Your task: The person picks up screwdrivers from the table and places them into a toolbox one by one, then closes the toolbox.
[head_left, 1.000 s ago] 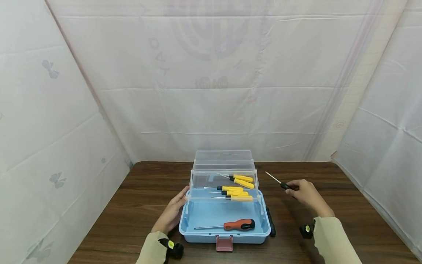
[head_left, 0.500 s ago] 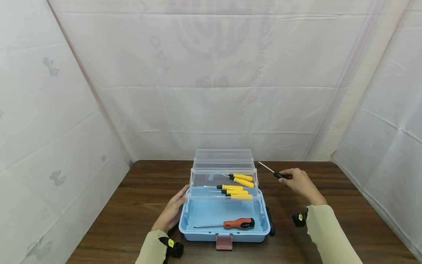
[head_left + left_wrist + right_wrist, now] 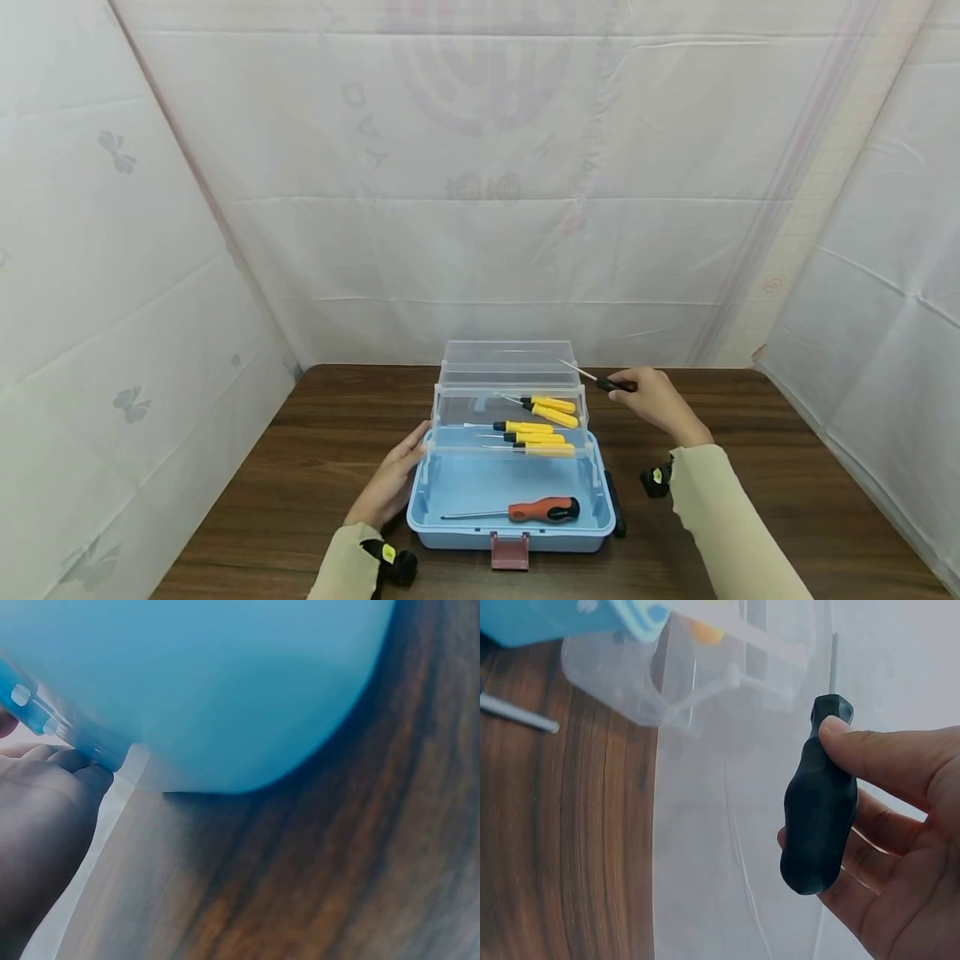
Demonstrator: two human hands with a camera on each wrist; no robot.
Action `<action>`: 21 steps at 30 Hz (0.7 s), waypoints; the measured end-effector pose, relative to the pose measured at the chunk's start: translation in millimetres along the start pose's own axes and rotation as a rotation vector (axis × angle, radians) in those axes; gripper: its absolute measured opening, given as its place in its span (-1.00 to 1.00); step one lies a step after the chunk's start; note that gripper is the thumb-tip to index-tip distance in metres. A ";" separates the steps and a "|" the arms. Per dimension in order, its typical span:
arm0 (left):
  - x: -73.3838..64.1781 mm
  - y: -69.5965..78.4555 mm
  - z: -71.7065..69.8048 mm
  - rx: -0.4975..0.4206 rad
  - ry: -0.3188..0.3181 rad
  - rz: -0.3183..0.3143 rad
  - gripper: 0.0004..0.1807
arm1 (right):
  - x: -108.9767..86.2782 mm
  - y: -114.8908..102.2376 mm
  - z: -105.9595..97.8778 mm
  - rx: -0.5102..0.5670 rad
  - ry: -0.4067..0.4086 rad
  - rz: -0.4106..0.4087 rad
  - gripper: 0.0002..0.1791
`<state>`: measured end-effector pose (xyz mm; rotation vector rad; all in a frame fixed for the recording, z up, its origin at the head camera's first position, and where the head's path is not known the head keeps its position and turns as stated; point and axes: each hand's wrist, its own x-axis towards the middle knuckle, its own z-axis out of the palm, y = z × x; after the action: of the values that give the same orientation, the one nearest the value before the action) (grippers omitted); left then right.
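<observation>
My right hand (image 3: 660, 408) pinches a black-handled screwdriver (image 3: 817, 810) between thumb and fingers, its thin shaft pointing up and left. In the head view it is raised right of the clear lid (image 3: 510, 353), and the shaft tip overlaps the lid's edge. My left hand (image 3: 392, 479) holds the left side of an opened light-blue toolbox (image 3: 495, 477), thumb at its rim. On the box's raised clear tray (image 3: 457, 408) lie several yellow-handled screwdrivers (image 3: 551, 450). An orange-and-black screwdriver (image 3: 543, 509) lies in the bottom of the box.
Against the box's right side, another black-handled tool (image 3: 617, 507) lies on the dark wooden table (image 3: 300, 483). A pinkish latch (image 3: 510, 552) hangs from the box's front. White sheeting (image 3: 360, 250) encloses the table's back and sides.
My right hand has moved left and farther back with the black-handled screwdriver, bringing its tip over to the lid's edge. The left hand and toolbox have stayed put.
</observation>
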<state>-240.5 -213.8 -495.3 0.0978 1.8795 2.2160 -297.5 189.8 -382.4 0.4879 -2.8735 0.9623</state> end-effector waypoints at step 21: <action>-2.3 -1.4 3.3 0.009 -0.013 0.010 -0.28 | 34.0 -33.1 9.6 -0.003 -0.076 -0.065 -0.68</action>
<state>-237.4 -210.9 -495.8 0.1224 1.8863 2.2087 -318.8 149.8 -365.4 0.6270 -2.9042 0.9495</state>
